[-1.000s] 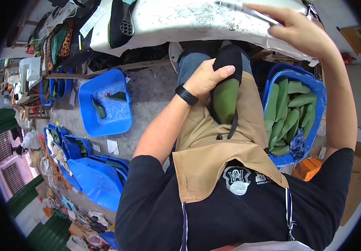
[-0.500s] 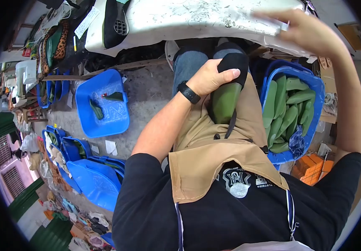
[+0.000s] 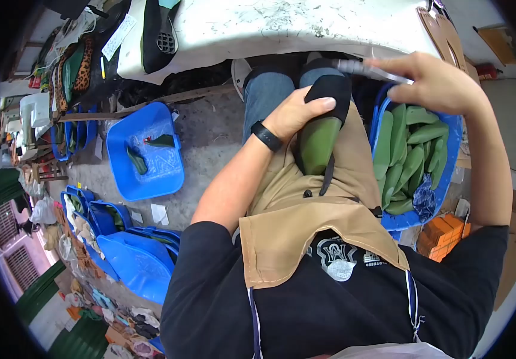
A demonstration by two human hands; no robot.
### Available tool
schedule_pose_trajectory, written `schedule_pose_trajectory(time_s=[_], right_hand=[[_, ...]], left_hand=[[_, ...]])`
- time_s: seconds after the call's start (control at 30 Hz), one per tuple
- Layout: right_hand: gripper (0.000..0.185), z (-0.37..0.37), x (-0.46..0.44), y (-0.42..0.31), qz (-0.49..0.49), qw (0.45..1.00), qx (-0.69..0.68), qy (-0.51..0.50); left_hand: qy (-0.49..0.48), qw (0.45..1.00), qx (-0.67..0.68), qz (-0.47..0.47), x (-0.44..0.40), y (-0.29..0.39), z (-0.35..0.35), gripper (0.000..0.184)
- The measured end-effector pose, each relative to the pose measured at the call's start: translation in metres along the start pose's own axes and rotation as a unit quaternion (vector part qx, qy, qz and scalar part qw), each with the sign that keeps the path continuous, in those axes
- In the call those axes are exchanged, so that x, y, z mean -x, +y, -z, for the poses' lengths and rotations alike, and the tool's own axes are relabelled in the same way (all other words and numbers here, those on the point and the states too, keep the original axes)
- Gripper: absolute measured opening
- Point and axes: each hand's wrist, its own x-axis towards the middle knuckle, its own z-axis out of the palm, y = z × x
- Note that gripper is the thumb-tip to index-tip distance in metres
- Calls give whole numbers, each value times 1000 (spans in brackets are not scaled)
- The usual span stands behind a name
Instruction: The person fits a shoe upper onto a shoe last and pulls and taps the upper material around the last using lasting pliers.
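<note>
My left hand (image 3: pixel 294 112), wearing a black watch, is closed around a green shoe last (image 3: pixel 319 145) resting between my thighs. A black shoe upper (image 3: pixel 337 96) covers its far end, and my thumb presses on that fabric. My right hand (image 3: pixel 431 84) is raised to the right of the last, apart from it. It grips a slim silvery tool (image 3: pixel 384 73), blurred by motion, whose tip points left toward the far end of the black upper. The exact kind of tool cannot be made out.
A blue bin (image 3: pixel 457 149) full of green lasts stands by my right leg. Ahead is a white-covered bench (image 3: pixel 258 24) with a black shoe upper (image 3: pixel 157 42). Another blue bin (image 3: pixel 177 173) sits on the floor at left, and orange blocks (image 3: pixel 442 238) lie behind the full bin.
My right hand has come down and nearer, bringing the silvery tool from over the bench to near the far end of the black upper. My left hand keeps hold of the last.
</note>
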Motion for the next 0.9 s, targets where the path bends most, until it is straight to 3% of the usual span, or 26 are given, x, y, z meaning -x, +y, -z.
schedule_pose_trajectory(time_s=[0.07,0.2,0.27,0.3,0.33,0.37,0.4,0.53,0.73,0.87,0.9], right_hand=[[62,-3,1,3,26,1000,2,-16],[64,-20,1,3,-114,947,-263,148],[65,-47,3,13,-75,933,-311,163],[65,-63,0,14,-72,936,-308,155],[64,-78,-5,14,-56,907,-378,179],[63,-86,-9,10,-40,871,-447,201],[63,-86,-12,3,-34,872,-445,200],[59,-87,-20,-23,4,885,-388,258],[55,-71,-33,-49,97,890,-319,312],[53,-55,-53,-53,-40,975,-190,108],[53,-63,-54,-49,-43,975,-191,103]], left_hand=[[-31,998,48,-5,-4,-13,7,52],[159,965,-163,-132,2,-31,5,70],[247,916,-139,-283,10,21,-19,82],[255,914,-134,-285,7,23,-16,82],[348,855,-303,-236,-1,29,-11,81],[426,760,-459,-174,-7,34,-7,80],[432,757,-458,-177,-13,35,-1,80],[231,930,-208,-196,-44,13,24,75],[221,941,-154,-204,-45,14,22,67],[214,929,-169,-252,-50,10,30,67],[215,930,-166,-247,-49,8,30,67]])
